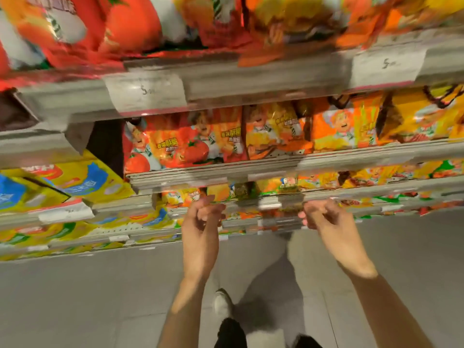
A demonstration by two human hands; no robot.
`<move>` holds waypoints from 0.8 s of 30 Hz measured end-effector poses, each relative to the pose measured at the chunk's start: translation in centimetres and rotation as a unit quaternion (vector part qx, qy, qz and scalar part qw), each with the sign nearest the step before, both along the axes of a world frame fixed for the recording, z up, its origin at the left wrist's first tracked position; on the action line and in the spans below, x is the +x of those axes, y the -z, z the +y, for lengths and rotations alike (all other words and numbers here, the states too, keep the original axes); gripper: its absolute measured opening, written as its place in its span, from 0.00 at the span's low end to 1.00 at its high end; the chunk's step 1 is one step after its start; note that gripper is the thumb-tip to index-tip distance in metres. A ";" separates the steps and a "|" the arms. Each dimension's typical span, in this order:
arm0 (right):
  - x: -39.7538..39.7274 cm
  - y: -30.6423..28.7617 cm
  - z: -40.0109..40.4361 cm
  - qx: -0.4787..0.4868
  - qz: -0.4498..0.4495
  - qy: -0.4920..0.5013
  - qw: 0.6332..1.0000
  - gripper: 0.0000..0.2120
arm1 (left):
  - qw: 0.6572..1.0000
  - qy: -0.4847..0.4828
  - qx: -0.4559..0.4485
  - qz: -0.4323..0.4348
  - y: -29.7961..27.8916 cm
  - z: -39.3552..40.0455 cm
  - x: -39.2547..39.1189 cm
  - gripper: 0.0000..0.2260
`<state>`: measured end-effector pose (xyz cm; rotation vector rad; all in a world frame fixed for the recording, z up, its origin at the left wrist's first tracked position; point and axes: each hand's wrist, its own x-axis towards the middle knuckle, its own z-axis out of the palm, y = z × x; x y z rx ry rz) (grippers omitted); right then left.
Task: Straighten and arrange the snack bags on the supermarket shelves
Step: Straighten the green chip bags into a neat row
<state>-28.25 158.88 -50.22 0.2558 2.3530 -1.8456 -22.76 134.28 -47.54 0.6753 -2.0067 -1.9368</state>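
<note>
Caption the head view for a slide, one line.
Both hands, left hand and right hand, reach empty toward a low shelf of orange snack bags, motion-blurred.

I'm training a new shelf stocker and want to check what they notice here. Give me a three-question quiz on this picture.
1. True or false: the left hand grips a snack bag.
2. The tomato-print bags on the second shelf sit at which end of their row?
A) left
B) right
C) middle
3. Fill in: the paper price tags hang on the front edge of the ____ shelf.

Key:
1. False. Both it and the right hand are loosely curled in front of the lower shelves, holding nothing.
2. A, with the orange bags to their right.
3. Top.
</note>
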 end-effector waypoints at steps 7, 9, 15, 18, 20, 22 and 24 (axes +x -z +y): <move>-1.7 7.5 0.5 -0.005 0.032 0.012 0.999 0.10 | 1.000 -0.008 -0.005 -0.005 8.1 1.9 -0.2 0.09; -3.2 10.4 0.9 -0.010 0.068 -0.002 0.998 0.10 | 1.000 -0.005 -0.026 0.014 11.6 2.6 -1.3 0.07; -8.2 18.5 2.2 0.026 0.196 -0.016 0.980 0.09 | 0.993 0.005 -0.067 0.097 21.2 3.4 -5.8 0.07; -10.0 21.1 2.7 -0.016 0.255 -0.012 0.967 0.08 | 0.979 0.014 -0.115 0.169 23.7 3.2 -7.6 0.08; -11.0 22.4 2.9 -0.011 0.319 -0.017 0.948 0.07 | 0.966 0.011 -0.142 0.217 24.5 3.5 -8.5 0.08; -11.9 23.2 3.1 0.004 0.367 -0.018 0.930 0.07 | 0.953 0.011 -0.159 0.259 25.0 3.8 -9.5 0.06; -12.5 23.7 3.4 0.020 0.403 -0.016 0.915 0.05 | 0.937 0.011 -0.207 0.280 25.3 4.4 -10.3 0.05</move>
